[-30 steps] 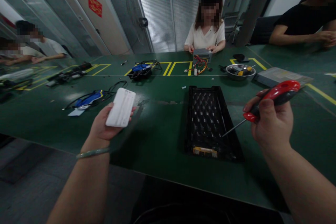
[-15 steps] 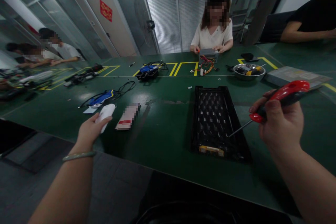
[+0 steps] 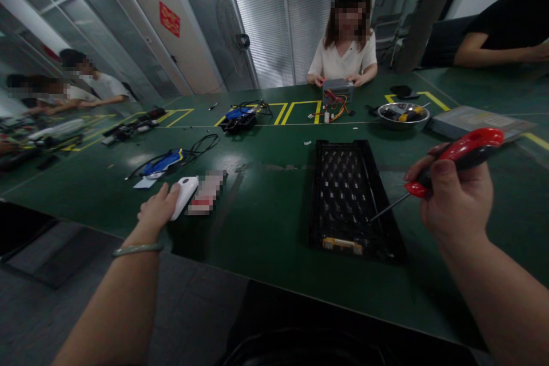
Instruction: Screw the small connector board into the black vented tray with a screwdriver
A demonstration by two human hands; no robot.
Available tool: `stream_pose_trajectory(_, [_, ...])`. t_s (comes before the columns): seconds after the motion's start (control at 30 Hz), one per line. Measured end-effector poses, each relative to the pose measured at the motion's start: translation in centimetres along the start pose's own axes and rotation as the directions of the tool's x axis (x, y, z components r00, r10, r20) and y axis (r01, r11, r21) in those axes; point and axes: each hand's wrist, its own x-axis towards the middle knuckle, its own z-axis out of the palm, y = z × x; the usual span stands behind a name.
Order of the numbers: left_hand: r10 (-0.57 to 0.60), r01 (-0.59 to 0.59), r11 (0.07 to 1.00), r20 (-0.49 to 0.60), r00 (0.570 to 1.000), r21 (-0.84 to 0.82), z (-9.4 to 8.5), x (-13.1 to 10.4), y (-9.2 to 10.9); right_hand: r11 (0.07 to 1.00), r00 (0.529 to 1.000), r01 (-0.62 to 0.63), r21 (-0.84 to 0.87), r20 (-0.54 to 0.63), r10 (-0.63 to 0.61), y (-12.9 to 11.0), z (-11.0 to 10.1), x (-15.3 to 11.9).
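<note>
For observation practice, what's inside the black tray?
The black tray shows a patterned floor with an orange part at its near end; the surface beneath it is covered.

The left hand covers the near-left edge of the white device, and the pink slab beside it is blurred into blocks, its markings unreadable. The right hand hides part of the screwdriver's handle, and whether its tip touches the black tray cannot be told. The picture's right edge cuts off the black-shirted co-worker, while the metal bowl's contents are too small to name.
</note>
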Motion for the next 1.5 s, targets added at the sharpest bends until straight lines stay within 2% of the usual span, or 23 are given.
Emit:
stream_pose_trajectory(0.13, [0.049, -0.051, 0.999, -0.101, 0.994, -0.014, -0.2, -1.1, 1.6, 1.000, 1.000, 0.015, 0.017, -0.009, -0.015, 0.0, -0.1, 0.1])
stream_pose_trajectory(0.3, [0.238, -0.251, 0.968, -0.216, 0.947, -0.033, 0.4, -4.0, 5.8, 0.999, 0.998, 0.049, -0.010, -0.041, -0.049, -0.4, 0.1, 0.1])
stream_pose_trajectory(0.33, [0.297, -0.313, 0.949, -0.234, 0.926, -0.034, 0.7, -4.8, 6.8, 0.998, 0.998, 0.056, -0.024, -0.035, -0.057, -0.6, 0.2, 0.1])
stream_pose_trajectory(0.43, [0.565, -0.598, 0.801, -0.316, 0.763, -0.011, 1.6, -7.5, 9.9, 0.990, 0.997, 0.052, -0.128, 0.071, -0.043, -0.9, 0.5, -0.1])
stream_pose_trajectory(0.47, [0.635, -0.666, 0.746, -0.301, 0.712, 0.000, 2.0, -8.4, 10.9, 0.978, 0.991, 0.061, -0.198, 0.128, -0.036, -1.0, 0.6, -0.1])
stream_pose_trajectory(0.5, [0.673, -0.699, 0.715, -0.280, 0.685, 0.006, 2.3, -9.3, 11.8, 0.955, 0.980, 0.085, -0.284, 0.196, -0.029, -1.0, 0.6, -0.2])
stream_pose_trajectory(0.57, [0.722, -0.741, 0.672, -0.234, 0.652, 0.010, 3.1, -10.9, 13.5, 0.870, 0.928, 0.190, -0.456, 0.371, -0.009, -0.8, 0.5, -0.4])
stream_pose_trajectory(0.67, [0.805, -0.817, 0.577, -0.154, 0.573, -0.023, 4.1, -13.0, 15.6, 0.669, 0.775, 0.400, -0.626, 0.621, 0.118, -0.1, 0.1, -0.6])
stream_pose_trajectory(0.73, [0.846, -0.853, 0.519, -0.117, 0.521, -0.049, 4.8, -14.1, 16.8, 0.533, 0.691, 0.504, -0.680, 0.687, 0.223, 0.5, -0.2, -0.8])
stream_pose_trajectory(0.8, [0.873, -0.877, 0.475, -0.084, 0.480, -0.073, 5.4, -15.1, 17.8, 0.453, 0.646, 0.551, -0.701, 0.701, 0.300, 1.0, -0.3, -0.8])
stream_pose_trajectory(0.97, [0.917, -0.908, 0.397, 0.007, 0.400, -0.130, 6.9, -16.5, 19.8, 0.456, 0.533, 0.559, -0.693, 0.721, 0.443, 1.7, -0.3, -0.9])
stream_pose_trajectory(1.1, [0.920, -0.905, 0.392, 0.038, 0.391, -0.167, 7.9, -17.1, 20.9, 0.489, 0.483, 0.552, -0.675, 0.737, 0.473, 2.1, -0.5, -0.9])
stream_pose_trajectory(1.2, [0.917, -0.898, 0.394, 0.022, 0.398, -0.197, 8.5, -17.2, 21.3, 0.506, 0.470, 0.540, -0.673, 0.740, 0.482, 2.3, -0.7, -0.9])
stream_pose_trajectory(1.3, [0.917, -0.894, 0.385, -0.013, 0.399, -0.229, 9.0, -17.0, 21.1, 0.502, 0.489, 0.520, -0.691, 0.723, 0.488, 2.2, -0.7, -0.9])
stream_pose_trajectory(1.4, [0.920, -0.894, 0.372, -0.031, 0.391, -0.248, 9.5, -16.1, 20.6, 0.476, 0.547, 0.492, -0.729, 0.684, 0.483, 1.7, -0.4, -0.8])
stream_pose_trajectory(1.5, [0.935, -0.894, 0.321, -0.043, 0.351, -0.312, 9.8, -15.2, 20.2, 0.420, 0.642, 0.437, -0.796, 0.602, 0.474, 0.9, -0.2, -0.5])
